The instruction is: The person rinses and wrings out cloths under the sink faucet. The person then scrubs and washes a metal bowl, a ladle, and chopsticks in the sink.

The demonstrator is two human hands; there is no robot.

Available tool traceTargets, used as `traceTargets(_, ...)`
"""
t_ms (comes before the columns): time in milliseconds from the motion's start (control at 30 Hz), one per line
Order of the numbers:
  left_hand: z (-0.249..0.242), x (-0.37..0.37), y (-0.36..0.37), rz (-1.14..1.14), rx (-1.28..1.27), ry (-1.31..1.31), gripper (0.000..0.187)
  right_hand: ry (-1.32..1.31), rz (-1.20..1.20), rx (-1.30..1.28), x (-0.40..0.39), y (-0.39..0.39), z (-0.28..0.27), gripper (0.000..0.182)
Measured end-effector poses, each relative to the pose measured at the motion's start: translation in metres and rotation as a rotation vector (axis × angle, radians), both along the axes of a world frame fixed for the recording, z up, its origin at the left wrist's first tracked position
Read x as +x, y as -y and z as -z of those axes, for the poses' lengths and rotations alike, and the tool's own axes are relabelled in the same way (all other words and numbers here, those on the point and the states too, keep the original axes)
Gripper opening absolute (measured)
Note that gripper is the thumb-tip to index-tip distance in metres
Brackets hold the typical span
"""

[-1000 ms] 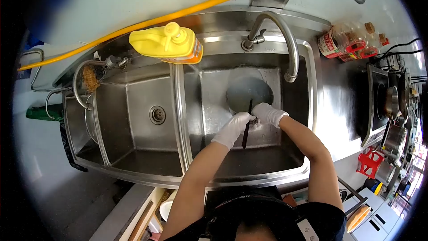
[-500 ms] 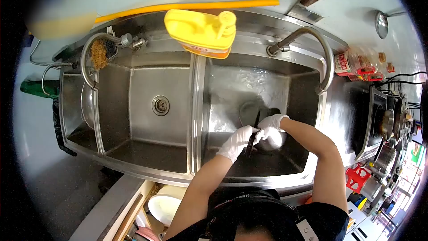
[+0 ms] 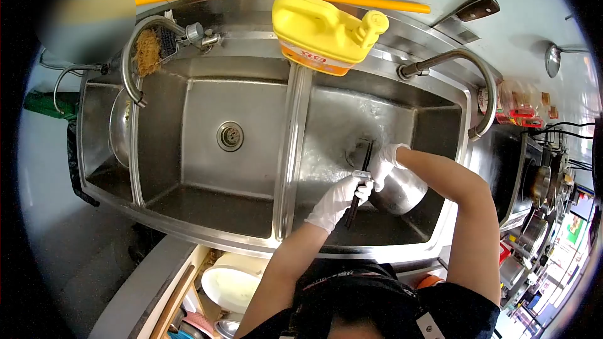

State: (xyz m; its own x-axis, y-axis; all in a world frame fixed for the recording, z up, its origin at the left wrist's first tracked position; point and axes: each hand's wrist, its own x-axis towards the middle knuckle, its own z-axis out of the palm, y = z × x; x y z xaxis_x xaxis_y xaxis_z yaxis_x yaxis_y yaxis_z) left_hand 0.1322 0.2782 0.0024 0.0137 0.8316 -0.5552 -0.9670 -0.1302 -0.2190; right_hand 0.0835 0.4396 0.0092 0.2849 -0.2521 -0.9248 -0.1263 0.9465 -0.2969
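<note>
My left hand, in a white glove, is closed around a bundle of long black chopsticks over the right sink basin. A small silvery piece shows at the top of that grip; I cannot make out what it is. Close beside the chopsticks, my right hand, gloved too, has its fingers bent down and together. What it pinches, if anything, is hidden. Below and right of it a round metal pot rests in the basin, partly covered by the hand.
A yellow jug stands on the back ledge between the basins. Curved faucets rise behind the sink, and a brown scrubber sits at the left one. A cleaver is at the wall. Cookers and pans stand on the right.
The camera view has shifted. The right hand has moved up off the pot, showing more of it, and the chopsticks now stand more upright in the left hand.
</note>
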Motion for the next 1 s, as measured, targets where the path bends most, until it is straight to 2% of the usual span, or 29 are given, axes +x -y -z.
traceTargets(67,0.019,0.007,-0.001,0.045,0.105,0.027,0.008,0.084,0.085,-0.027,0.022,-0.010,0.030,0.039)
traceTargets(133,0.026,0.020,-0.004,0.080,0.038,0.096,0.012,0.184,0.187,-0.035,0.041,-0.012,0.042,0.042)
traceTargets(200,0.043,0.032,-0.005,0.100,0.185,0.120,0.017,0.082,0.272,-0.008,0.049,-0.009,0.020,0.025)
traceTargets(233,0.042,0.037,-0.006,0.145,0.014,0.133,0.029,0.069,0.251,-0.126,0.059,-0.008,0.027,0.023)
traceTargets(267,0.042,0.040,-0.006,0.163,-0.010,0.137,0.032,0.054,0.232,-0.245,0.070,-0.007,0.035,0.021)
traceTargets(300,0.043,0.043,-0.004,0.181,-0.036,0.139,0.036,-0.050,0.266,-0.267,0.080,-0.010,0.033,0.024)
traceTargets(333,0.043,0.045,-0.002,0.199,-0.062,0.142,0.040,-0.273,0.200,-0.328,0.079,-0.001,0.009,0.025)
traceTargets(400,0.043,0.041,0.003,0.253,0.066,0.043,0.050,-0.584,0.185,-0.181,0.094,0.008,-0.004,0.025)
traceTargets(467,0.035,0.041,0.001,0.372,-0.346,-0.219,0.047,-0.918,0.190,-0.185,0.108,0.016,-0.001,0.022)
traceTargets(500,0.046,0.049,-0.003,0.336,-0.553,-0.431,0.043,-1.097,0.198,-0.178,0.119,0.021,0.017,0.021)
traceTargets(533,0.038,0.042,0.002,0.357,-0.558,-0.438,0.040,-1.279,0.204,-0.168,0.129,0.025,0.040,0.020)
traceTargets(567,0.047,0.044,0.004,0.378,-0.607,-0.561,0.038,-1.385,0.143,-0.168,0.132,0.029,0.046,0.018)
traceTargets(600,0.064,0.048,0.006,0.397,-0.657,-0.684,0.036,-1.405,0.194,-0.112,0.133,0.035,0.055,0.017)
traceTargets(667,0.075,0.042,0.010,0.483,-0.671,-0.687,0.036,-1.465,0.249,-0.001,0.143,0.042,0.097,0.015)
traceTargets(733,0.070,0.032,0.009,0.529,-0.687,-0.697,0.036,-1.494,0.309,-0.076,0.141,0.042,0.102,0.017)
traceTargets(767,0.068,0.028,0.008,0.677,-0.715,-0.793,0.037,-1.506,0.338,-0.113,0.141,0.042,0.103,0.019)
traceTargets(900,0.082,0.041,0.014,0.632,-0.634,-0.852,0.036,-1.359,0.476,-0.028,0.141,0.042,0.092,0.031)
traceTargets(967,0.072,0.045,0.018,0.528,-0.592,-0.812,0.035,-1.534,0.368,0.009,0.148,0.037,0.088,0.030)
traceTargets(1000,0.068,0.045,0.019,0.570,-0.627,-0.867,0.035,-1.622,0.311,0.030,0.151,0.035,0.088,0.030)
